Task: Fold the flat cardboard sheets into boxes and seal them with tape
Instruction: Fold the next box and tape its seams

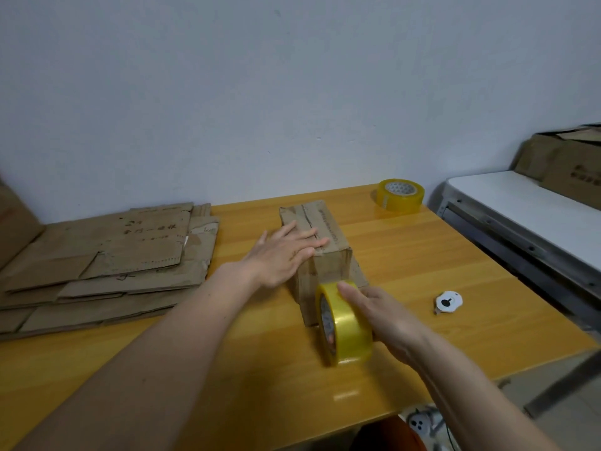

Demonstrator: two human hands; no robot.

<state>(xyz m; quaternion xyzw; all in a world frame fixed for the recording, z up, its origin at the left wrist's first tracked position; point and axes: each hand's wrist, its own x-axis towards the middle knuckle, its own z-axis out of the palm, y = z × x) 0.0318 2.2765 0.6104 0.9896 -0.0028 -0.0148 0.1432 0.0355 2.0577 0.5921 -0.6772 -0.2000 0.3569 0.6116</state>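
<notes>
The left hand (pixel 286 252) lies flat, fingers straight and spread, pressing on the top of the box (pixel 320 255) along its taped seam. The right hand (pixel 380 315) grips a tape roll (pixel 341 323), thumb over the rim and fingers curled behind it; the roll stands on edge against the near end of the box, its hole facing left.

The box sits on the bench (pixel 227 369) under the left hand, its long axis running away from the person and slightly to the left, near end toward the right hand. One box is folded.

Two tape rolls show: the gripped one, and a second roll (pixel 400 195) lying flat well beyond the right hand, near the far right corner. A stack of flat sheets (pixel 107 265) lies left of the left hand; their number cannot be told. A small white cutter (pixel 448 302) lies just right of the right hand.
</notes>
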